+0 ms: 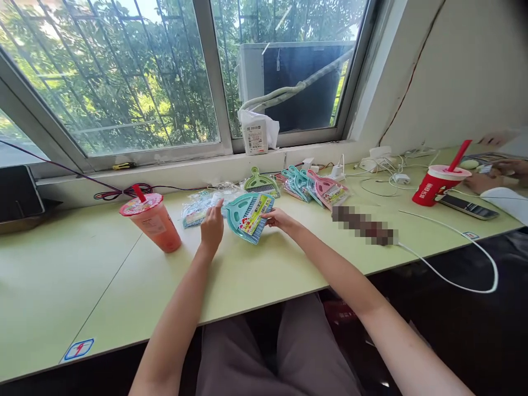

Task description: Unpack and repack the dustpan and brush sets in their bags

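Both my hands hold a small teal dustpan-and-brush set [239, 213] above the table. A yellow printed label covers part of its front, and blue bristles show along its lower edge. My left hand [212, 228] is closed round the handle end on the left. At the right edge, my right hand [281, 220] pinches the set near the label. Just behind it lies a green dustpan-and-brush set [259, 180]. Clear plastic packaging with blue bristled pieces [193, 212] rests beyond my left hand. More teal sets [297, 181] and a pink set [328, 190] are heaped to the right.
A tall pink drink cup [159, 223] with a red straw stands left of my hands. To the right are a blurred-out object [365, 225], a white cable [449, 283], a red cup [437, 187] and a phone [468, 207]. Another person's hands [490, 179] are at the far right.
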Demonstrator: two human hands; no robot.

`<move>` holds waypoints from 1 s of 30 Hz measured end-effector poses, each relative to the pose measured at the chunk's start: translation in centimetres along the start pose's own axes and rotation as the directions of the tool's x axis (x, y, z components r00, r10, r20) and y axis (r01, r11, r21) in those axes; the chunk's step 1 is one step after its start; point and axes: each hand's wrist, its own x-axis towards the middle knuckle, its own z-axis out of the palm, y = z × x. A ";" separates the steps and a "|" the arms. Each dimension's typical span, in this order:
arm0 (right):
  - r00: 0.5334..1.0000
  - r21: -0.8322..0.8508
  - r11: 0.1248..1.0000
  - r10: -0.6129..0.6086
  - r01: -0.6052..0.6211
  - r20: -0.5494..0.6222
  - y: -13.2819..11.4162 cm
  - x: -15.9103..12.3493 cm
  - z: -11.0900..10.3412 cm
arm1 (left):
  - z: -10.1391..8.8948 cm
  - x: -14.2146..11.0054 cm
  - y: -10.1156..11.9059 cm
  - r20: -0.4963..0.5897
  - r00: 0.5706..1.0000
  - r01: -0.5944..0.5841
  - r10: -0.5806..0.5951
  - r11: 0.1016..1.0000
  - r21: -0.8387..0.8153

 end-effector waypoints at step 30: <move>0.956 0.219 0.934 -0.293 0.283 0.011 1.0 0.2 0.8 | -0.7 1.4 2.7 0.376 0.840 0.427 -0.390 0.050 -0.903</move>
